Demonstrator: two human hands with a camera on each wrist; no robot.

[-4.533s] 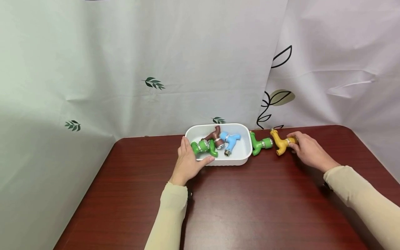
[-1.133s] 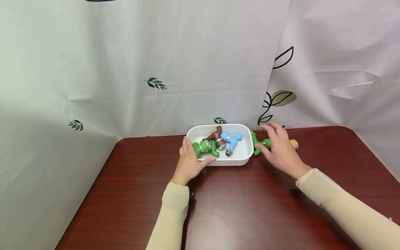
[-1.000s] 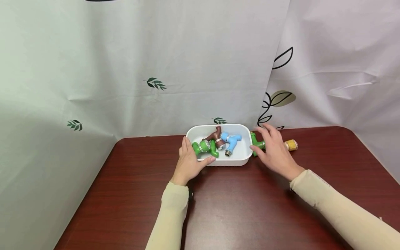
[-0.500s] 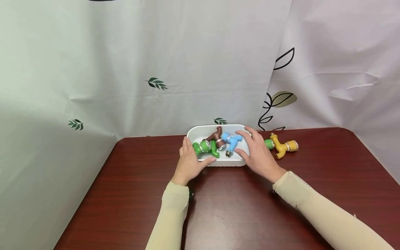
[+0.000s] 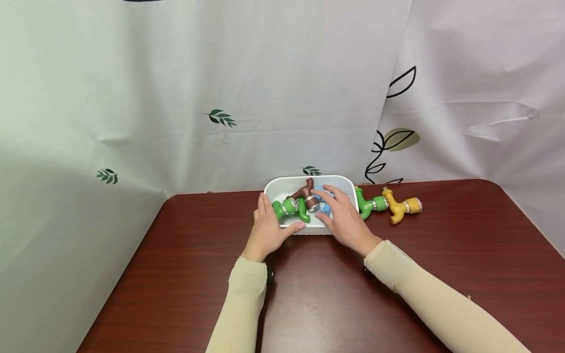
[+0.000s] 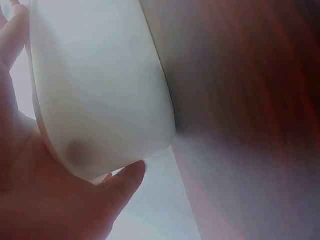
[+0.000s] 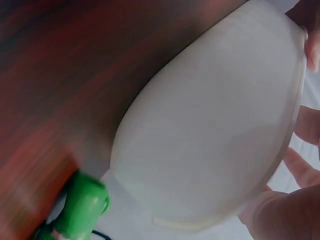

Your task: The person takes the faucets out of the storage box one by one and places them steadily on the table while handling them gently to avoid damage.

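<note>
My left hand (image 5: 265,228) holds the left end of a white plastic tub (image 5: 348,182), its thumb along the front rim. In the left wrist view this hand wraps round the tub's corner. Inside the tub lie a green tap (image 5: 281,208), a brown tap (image 5: 307,188) with a ribbed knob, and a light-blue tap (image 5: 325,209). My right hand (image 5: 346,220) reaches over the front right rim, thumb and fingers apart. It covers much of the blue tap, with its fingertips close to the brown tap's knob.
Another green tap (image 5: 364,205) lies against the tub's right end, with a yellow tap (image 5: 398,208) beside it. They rest on a dark red wooden table (image 5: 335,299). A white patterned curtain (image 5: 282,98) hangs right behind the tub.
My right hand has let go of the yellow tap and moved left, passing over the green tap and into the tub above the blue tap. The left hand stays at the tub's end.
</note>
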